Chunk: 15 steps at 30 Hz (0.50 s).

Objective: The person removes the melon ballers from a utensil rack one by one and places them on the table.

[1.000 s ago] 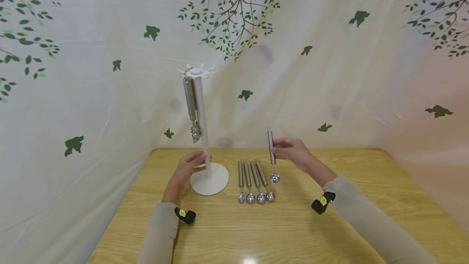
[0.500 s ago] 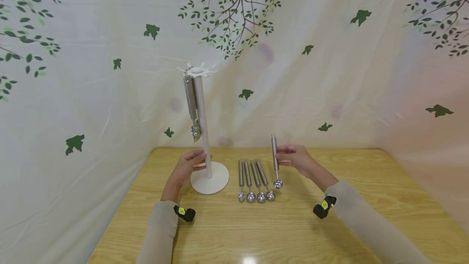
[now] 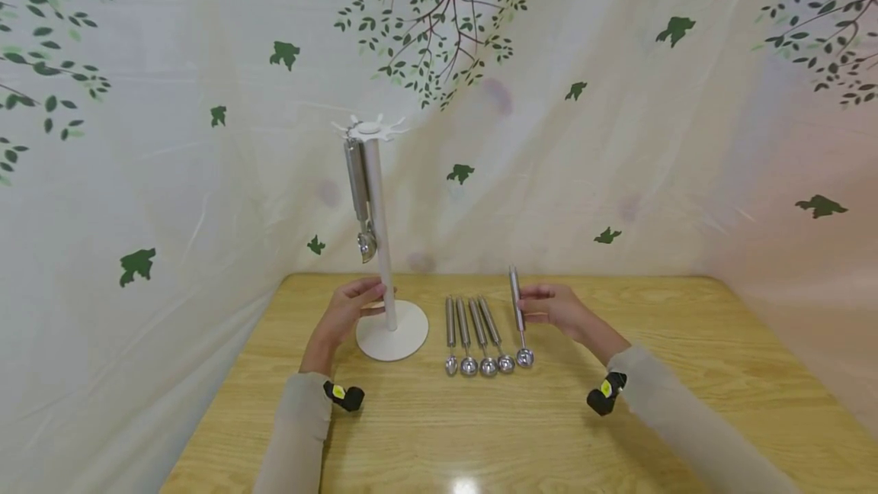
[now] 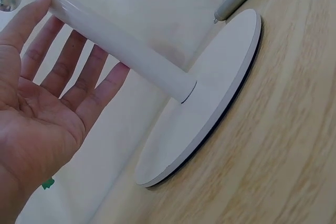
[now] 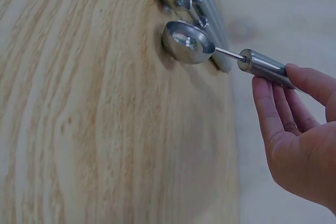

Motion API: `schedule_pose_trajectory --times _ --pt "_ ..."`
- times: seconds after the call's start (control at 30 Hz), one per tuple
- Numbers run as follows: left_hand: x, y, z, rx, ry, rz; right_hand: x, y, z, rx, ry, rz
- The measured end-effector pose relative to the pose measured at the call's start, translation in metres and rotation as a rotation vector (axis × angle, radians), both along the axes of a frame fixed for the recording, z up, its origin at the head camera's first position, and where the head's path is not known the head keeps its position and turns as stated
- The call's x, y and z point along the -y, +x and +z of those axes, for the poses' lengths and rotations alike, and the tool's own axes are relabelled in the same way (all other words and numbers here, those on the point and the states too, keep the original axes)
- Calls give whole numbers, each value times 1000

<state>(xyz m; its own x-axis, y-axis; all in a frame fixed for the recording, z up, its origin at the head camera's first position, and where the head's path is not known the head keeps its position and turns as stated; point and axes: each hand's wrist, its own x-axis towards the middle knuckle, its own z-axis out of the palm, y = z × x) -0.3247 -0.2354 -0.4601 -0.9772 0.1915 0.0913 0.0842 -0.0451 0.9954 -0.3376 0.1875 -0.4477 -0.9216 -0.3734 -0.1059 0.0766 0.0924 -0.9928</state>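
1. One round-bowled steel scoop [image 3: 519,317] is in the person's right hand [image 3: 559,309], beside the right end of a row of utensils. From the wrist view I see its bowl very low over the wood; if it touches, I cannot tell.
2. The right hand pinches the handle between thumb and fingers, so I count it as clamped on the scoop.
3. Most important, I judge, is this relation: the scoop is on the left of the right hand, and its long axis goes from the raised handle end, at the far side, down to the bowl at the near side. The right hand is the nearer one; the left is well apart from it.
4. Just left of this scoop, three similar scoops [image 3: 477,324] and one oval-bowled spoon [image 3: 450,322] lie in the row, handles away from the person.
5. Further left stands the white hook stand [image 3: 383,250]. The left hand [image 3: 346,313] holds its pole low, above the round base. At least one hanging utensil [image 3: 360,197] is on its top hooks.
6. Below everything I see the wood-grain table [image 3: 411,433]; behind it, a pale leaf-printed curtain [image 3: 247,197].
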Motion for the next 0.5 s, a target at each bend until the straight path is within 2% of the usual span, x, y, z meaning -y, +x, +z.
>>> schedule_pose_trajectory --times 0.27,0.5 --pt "0 0 0 -37 -18 6 -2 -3 -10 9 -2 1" --pt "2 0 0 -63 -101 -55 -3 -5 -13 13 15 0"
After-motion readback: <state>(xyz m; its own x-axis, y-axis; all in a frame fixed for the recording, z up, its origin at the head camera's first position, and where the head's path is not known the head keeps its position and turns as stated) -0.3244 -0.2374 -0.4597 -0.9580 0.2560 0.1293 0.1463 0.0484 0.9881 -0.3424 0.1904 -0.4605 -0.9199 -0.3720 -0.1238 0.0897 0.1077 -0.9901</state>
